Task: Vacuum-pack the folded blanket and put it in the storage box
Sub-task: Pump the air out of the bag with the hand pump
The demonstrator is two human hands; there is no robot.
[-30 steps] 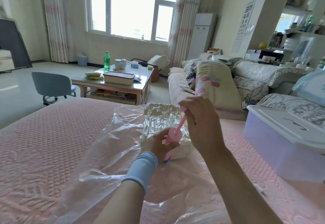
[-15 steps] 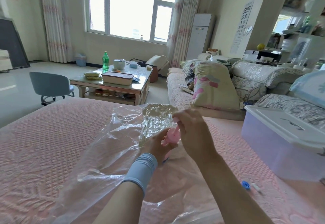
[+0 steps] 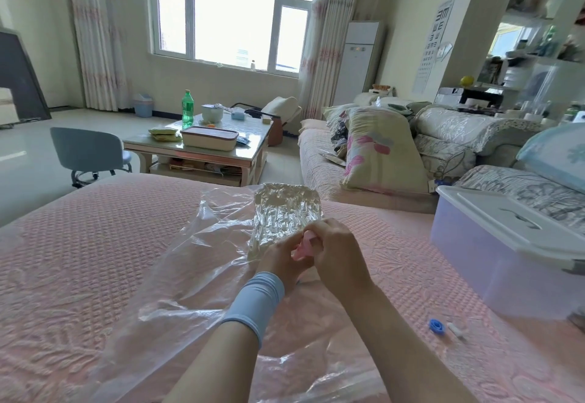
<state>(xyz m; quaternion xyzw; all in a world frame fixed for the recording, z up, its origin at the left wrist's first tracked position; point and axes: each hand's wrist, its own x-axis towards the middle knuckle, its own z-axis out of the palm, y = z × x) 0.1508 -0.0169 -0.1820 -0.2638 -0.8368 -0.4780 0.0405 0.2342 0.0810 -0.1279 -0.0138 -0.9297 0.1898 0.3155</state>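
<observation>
1. Centrally, a clear, crinkled vacuum bag lies on the pink quilted bedspread. The folded blanket sits inside as a wrinkled, pale, rectangular block.
2. Both the left hand and right hand curl round a small pink pump at the block's near edge.
3. At right: storage box, translucent walls, white lid on.
4. Lower right: round blue cap on the bedspread.

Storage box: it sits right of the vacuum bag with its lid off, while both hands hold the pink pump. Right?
No. The head view shows the storage box with its white lid on. Otherwise right: it sits right of the vacuum bag, and the left hand and right hand hold the pink pump.
</observation>
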